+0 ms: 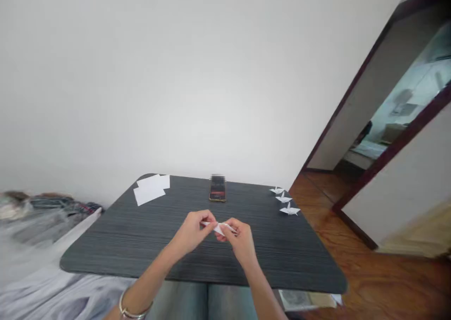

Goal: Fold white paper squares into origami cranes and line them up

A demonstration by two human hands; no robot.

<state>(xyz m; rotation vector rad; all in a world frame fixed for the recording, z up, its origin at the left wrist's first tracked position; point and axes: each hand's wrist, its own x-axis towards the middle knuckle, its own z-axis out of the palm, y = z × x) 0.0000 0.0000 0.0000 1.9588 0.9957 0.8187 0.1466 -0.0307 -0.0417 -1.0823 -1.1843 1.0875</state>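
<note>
1) our left hand pinches one end of a small folded piece of white paper between thumb and fingers, the remaining fingers curled in behind
2) our right hand grips the opposite end in a similar pinch, thumb on top, so that the two hands nearly meet
3) the paper sits between our hands, narrow and tapering to the sides, over the dark wood-grain table; our fingers cover part of it, so we cannot tell its full shape
4) beyond our right hand and off to its right, we see three white origami cranes in a slanting row near the table's edge: the nearest crane, the middle crane and the farthest crane
5) beyond our left hand and off to its left, white paper sheets overlap at the far corner
6) straight ahead of both hands, near the white wall, is a smartphone with a red band on its dark screen; its top is pixelated, and we cannot tell whether it leans or lies flat
7) behind our left hand, a silver bracelet circles the forearm
8) well to the left of our hands is rumpled bedding; well to the right, a wooden floor
</note>
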